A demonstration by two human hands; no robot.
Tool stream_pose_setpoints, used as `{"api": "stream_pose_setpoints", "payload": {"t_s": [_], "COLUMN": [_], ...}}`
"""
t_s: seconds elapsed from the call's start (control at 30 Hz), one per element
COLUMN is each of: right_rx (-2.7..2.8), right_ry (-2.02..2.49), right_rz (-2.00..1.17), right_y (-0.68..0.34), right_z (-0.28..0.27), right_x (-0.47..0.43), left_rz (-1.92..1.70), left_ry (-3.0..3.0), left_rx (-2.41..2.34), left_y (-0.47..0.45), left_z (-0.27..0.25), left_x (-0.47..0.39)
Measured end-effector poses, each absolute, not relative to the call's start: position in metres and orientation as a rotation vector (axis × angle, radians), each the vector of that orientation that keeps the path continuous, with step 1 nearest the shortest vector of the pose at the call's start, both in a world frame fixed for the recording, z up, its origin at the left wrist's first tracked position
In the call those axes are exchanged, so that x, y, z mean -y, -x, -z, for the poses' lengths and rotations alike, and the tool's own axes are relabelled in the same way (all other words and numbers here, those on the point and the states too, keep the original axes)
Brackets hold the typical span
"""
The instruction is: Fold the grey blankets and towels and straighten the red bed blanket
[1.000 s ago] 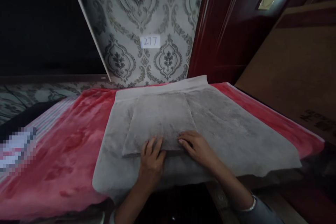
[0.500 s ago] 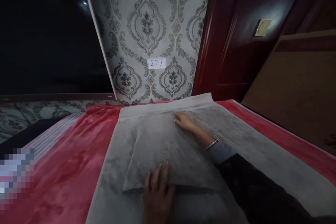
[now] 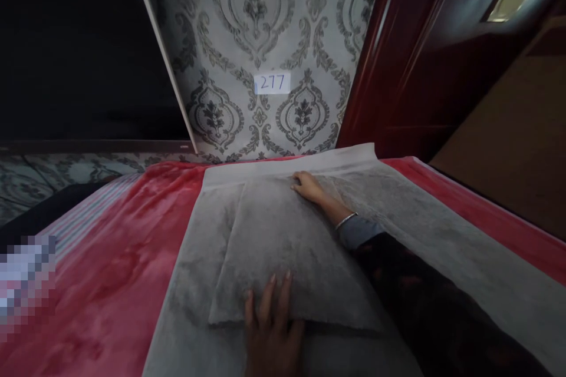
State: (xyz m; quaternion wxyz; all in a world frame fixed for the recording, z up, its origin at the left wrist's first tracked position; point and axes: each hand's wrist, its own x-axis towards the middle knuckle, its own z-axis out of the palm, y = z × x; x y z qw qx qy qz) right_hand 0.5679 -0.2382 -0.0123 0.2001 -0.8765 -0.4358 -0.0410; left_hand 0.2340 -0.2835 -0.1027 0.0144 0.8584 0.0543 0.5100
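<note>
A long grey plush cloth (image 3: 181, 283) runs from the near edge toward the wall, with a pale strip (image 3: 327, 159) at its far end. On it lies a flat, folded grey plush panel (image 3: 269, 230) whose near edge casts a dark shadow. My left hand (image 3: 274, 324) rests at this near edge, fingers spread over the top; its thumb shows in front of the edge. My right hand (image 3: 308, 187) lies at the panel's far edge, palm down, with thumb and forefinger slightly apart. Its other fingers are partly hidden. A bracelet circles the right wrist.
Red plush bedding (image 3: 115, 259) spreads beneath the grey cloth on both sides. A striped cloth (image 3: 92, 206) lies at the left. Behind are a dark screen (image 3: 88, 59), patterned wallpaper with a "277" label (image 3: 272, 83), and a dark red wooden panel (image 3: 411, 70). A brown board (image 3: 508, 141) leans at right.
The view has shifted slightly, so the wall label and the wooden panel sit higher and farther right. Both hands remain at about the same places on the grey panel.
</note>
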Motion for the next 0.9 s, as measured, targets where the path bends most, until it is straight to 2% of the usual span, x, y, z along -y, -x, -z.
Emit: {"api": "stream_pose_setpoints", "payload": {"t_s": [0.2, 0.4, 0.63, 0.9], "right_rx": [1.193, 1.262, 1.253, 1.215], "right_ry": [2.422, 2.383, 2.424, 2.470], "right_rz": [0.194, 0.438, 0.262, 0.224], "right_y": [-0.566, -0.574, -0.586, -0.587], "right_z": [0.022, 0.034, 0.039, 0.032], "right_x": [0.242, 0.244, 0.237, 0.232], "left_rz": [-1.300, -1.286, -1.193, -1.166], "left_ry": [-2.776, -2.770, -2.768, -2.782], "left_rx": [-0.176, -0.206, -0.172, -0.073], "left_y": [-0.218, -0.218, -0.215, -0.215], "left_z": [0.084, 0.073, 0.071, 0.071], "left_x": [0.291, 0.298, 0.298, 0.295]}}
